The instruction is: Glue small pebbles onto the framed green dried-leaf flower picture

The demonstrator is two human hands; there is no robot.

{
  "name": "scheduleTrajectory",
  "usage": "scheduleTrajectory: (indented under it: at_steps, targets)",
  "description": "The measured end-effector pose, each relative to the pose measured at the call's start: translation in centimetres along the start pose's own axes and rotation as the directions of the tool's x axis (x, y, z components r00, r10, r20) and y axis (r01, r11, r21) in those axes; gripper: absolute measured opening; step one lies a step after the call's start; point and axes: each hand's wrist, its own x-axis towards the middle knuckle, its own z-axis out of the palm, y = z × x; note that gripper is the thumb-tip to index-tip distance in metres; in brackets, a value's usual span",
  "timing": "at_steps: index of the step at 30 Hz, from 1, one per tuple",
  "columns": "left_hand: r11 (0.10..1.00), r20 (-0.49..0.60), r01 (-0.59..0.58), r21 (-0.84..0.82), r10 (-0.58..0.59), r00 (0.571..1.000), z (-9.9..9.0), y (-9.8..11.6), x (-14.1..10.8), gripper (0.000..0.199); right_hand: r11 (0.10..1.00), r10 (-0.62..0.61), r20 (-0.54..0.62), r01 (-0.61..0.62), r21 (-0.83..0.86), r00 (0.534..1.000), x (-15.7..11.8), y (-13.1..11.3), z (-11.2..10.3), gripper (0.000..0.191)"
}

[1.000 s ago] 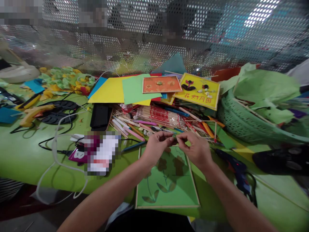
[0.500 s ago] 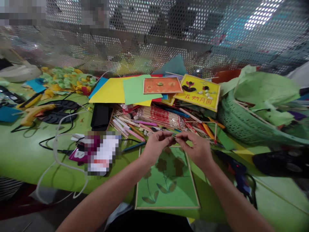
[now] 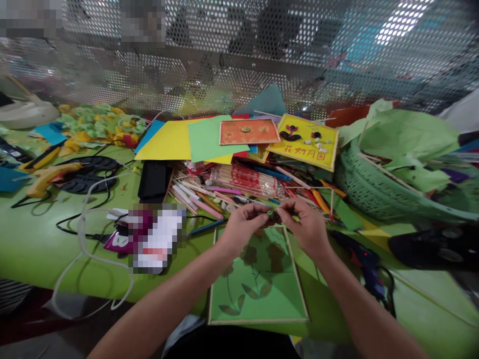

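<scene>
Both my hands meet over the far edge of a green picture board [image 3: 273, 304] with a pale stick frame and dark flower shapes on it. Between thumb and fingers, my left hand [image 3: 245, 224] pinches a small green piece [image 3: 270, 213], perhaps crumpled paper; its exact kind is too small to tell. My right hand [image 3: 305, 224] is closed, its thumb and fingertips pressed together right beside the piece. Whether those fingertips hold part of it is hidden. Behind the hands lie bundled wooden sticks [image 3: 247, 180], pens and pebbles.
Left of the board are a phone [image 3: 159, 239], a purple power strip [image 3: 121, 239] and looping cables. A yellow glue gun [image 3: 48, 178] lies farther left, a dark glue gun [image 3: 364, 262] to the right. A green basket [image 3: 370, 187] stands at the back right. Coloured paper [image 3: 160, 142] lies behind.
My right hand has drawn slightly away from the left, and more of the green piece shows between them. The whole view has shifted a little.
</scene>
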Motion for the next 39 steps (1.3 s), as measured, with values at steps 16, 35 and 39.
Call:
scheduleTrajectory:
  at_steps: [16,35,39]
  targets:
    - [0.995,0.001,0.064,-0.070,-0.064,0.998,-0.3,0.4,0.1,0.040,0.921,-0.038,-0.073,0.007,-0.389,0.997,1.4,3.2,-1.7,0.027]
    - [0.985,-0.031,-0.105,0.137,0.110,0.993,-0.6,-0.3,0.7,0.025,0.999,-0.021,0.113,0.016,0.048,0.993,0.3,-0.5,-0.6,0.018]
    - [0.982,-0.040,-0.100,0.160,0.107,0.993,-0.6,-0.2,0.7,0.023,0.994,0.032,0.122,-0.044,0.098,0.992,0.3,-0.6,-0.5,0.017]
